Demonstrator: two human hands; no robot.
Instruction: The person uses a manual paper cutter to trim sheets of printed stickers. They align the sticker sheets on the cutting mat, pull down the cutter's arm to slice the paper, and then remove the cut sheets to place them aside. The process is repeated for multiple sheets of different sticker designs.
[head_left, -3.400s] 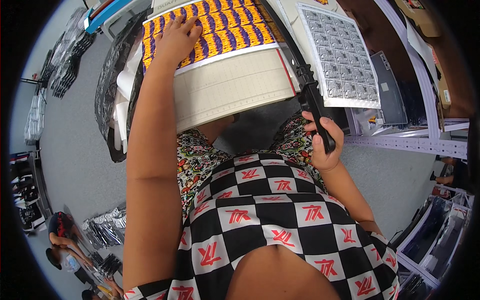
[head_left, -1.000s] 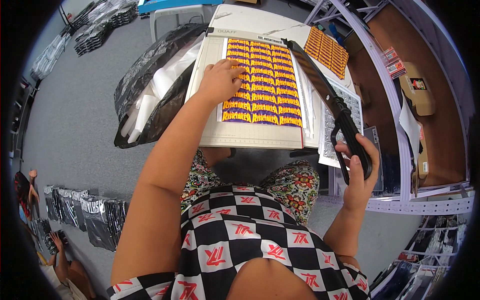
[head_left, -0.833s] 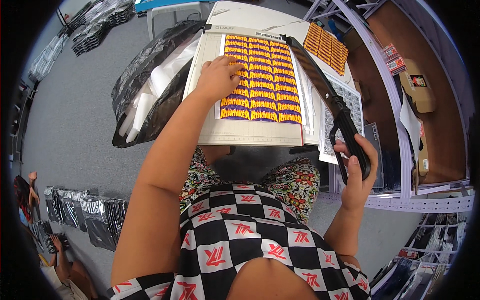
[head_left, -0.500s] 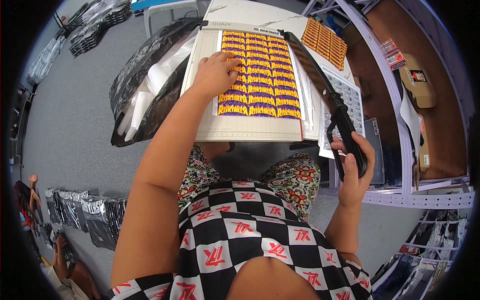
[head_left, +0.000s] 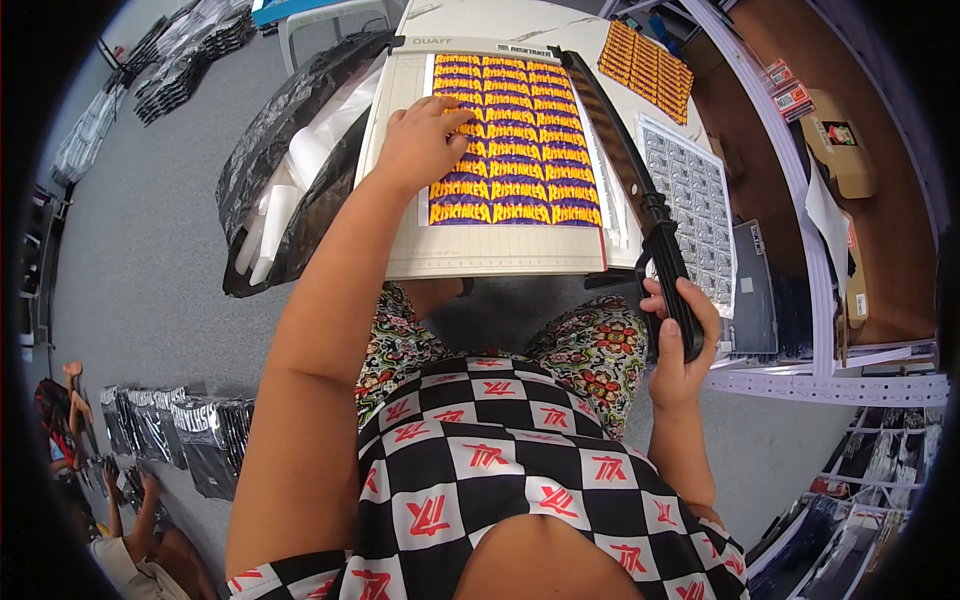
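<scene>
A sheet of purple and yellow printed stickers (head_left: 525, 150) lies flat on the pale board of a guillotine paper cutter (head_left: 480, 260). My left hand (head_left: 428, 143) presses on the sheet's left side, palm down, with its fingers stretched out and slightly bent. At the right, my right hand (head_left: 685, 335) is closed around the black handle (head_left: 675, 275) of the cutter arm. The cutter's blade arm (head_left: 612, 130) slants down from the board's far right corner and stands apart from the sheet's right edge. White paper edges show beneath the arm.
A black plastic bag with white rolls (head_left: 300, 160) stands left of the cutter. More purple and yellow sheets (head_left: 648, 70) and grey printed sheets (head_left: 690, 200) lie at the right, beside a lilac metal rack (head_left: 815, 270). Packed black bundles (head_left: 185, 430) and people are on the floor at lower left.
My right hand and the cutter handle have moved left, bringing the arm nearer the board. My left hand stays on the sheet. The view has shifted slightly.
</scene>
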